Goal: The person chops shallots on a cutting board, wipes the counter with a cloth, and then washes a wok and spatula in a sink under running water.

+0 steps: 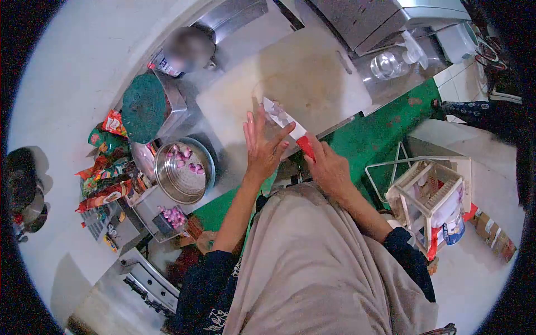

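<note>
Knife clenched in right hand by red handle, blade running toward 10 o'clock over cutting board on desk. Left hand released, fingers spread, touching blade, nearer shallot at tip.

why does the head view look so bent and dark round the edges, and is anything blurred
Head view: a fisheye lens curves the counter and cutting board, with a black rim round the circular picture; a round patch near the top is smeared out; the left hand and right hand on the knife stay fairly sharp.
</note>
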Tool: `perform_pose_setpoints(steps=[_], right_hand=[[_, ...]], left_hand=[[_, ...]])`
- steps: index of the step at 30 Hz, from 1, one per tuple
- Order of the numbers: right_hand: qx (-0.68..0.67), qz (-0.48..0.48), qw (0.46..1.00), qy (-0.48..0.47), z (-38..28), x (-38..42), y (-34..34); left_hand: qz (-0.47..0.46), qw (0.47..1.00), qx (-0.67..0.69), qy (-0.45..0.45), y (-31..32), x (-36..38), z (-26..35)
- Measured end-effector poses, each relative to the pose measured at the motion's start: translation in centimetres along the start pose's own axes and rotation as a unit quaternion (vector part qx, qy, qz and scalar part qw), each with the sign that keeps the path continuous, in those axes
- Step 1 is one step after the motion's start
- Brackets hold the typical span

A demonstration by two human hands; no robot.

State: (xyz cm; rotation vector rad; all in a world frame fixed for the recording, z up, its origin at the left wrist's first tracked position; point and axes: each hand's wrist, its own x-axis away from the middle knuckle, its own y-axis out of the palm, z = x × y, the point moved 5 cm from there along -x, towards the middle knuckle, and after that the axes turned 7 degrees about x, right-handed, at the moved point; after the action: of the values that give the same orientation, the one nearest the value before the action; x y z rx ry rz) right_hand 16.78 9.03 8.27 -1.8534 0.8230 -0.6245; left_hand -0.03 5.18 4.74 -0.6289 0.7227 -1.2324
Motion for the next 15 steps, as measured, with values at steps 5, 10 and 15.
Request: perform_pose_setpoints(steps=[5,10,15], right_hand=[[-0.014,-0.113,0.992,0.046,0.8,-0.1,-0.9],[-0.042,-0.122,0.991,0.043,1.9,0.6,-1.5],[-0.060,-0.175,0.982,0.031,2.7,1.3,-2.5]], left_hand=[[-0.006,1.000,-0.020,-0.009,0.7,-1.1,-0.3],[-0.021,0.998,-0.035,-0.047,0.0,-2.2,-0.7],[-0.037,0.994,-0.059,-0.088,-0.7,-1.6,-2.5]])
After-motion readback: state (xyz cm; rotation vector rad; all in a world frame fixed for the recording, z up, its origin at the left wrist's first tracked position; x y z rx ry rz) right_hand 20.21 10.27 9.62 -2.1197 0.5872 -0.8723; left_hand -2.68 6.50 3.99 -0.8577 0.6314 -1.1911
